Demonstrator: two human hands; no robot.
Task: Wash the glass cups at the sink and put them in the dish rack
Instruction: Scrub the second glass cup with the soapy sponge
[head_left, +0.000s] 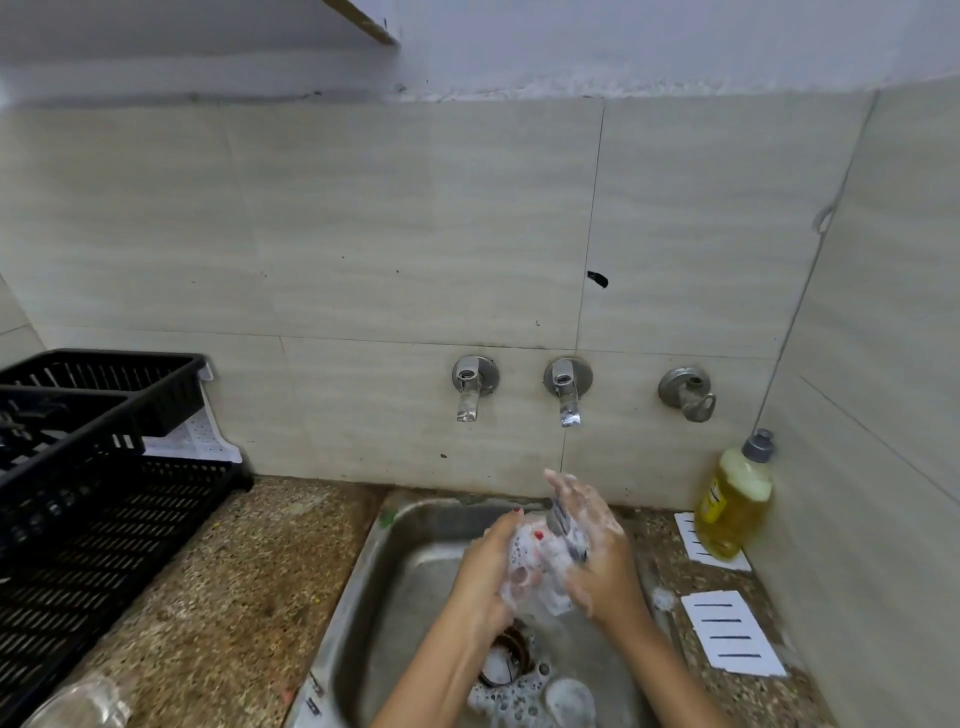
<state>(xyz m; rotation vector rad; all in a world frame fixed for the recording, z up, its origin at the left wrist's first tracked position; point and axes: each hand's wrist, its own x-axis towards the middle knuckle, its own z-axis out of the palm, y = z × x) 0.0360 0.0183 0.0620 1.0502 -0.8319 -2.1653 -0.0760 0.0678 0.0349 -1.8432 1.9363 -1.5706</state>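
Observation:
Over the steel sink (358, 597) my left hand (488, 571) grips a glass cup (543, 569) covered in white foam. My right hand (595, 545), soapy too, holds a dark scrubber (567, 527) against the cup's right side. A second clear glass (78, 704) lies on the counter at the bottom left. The black plastic dish rack (109, 499) stands on the counter at the left; I see no glass in it. Foam lumps (569, 701) sit in the basin near the drain; what is under them is hidden.
Two taps (470, 395) (567, 397) and a valve (687, 394) stick out of the tiled wall above the sink; no water is seen running. A yellow dish-soap bottle (735, 504) stands in the right corner, with striped white cards (732, 634) on the speckled counter.

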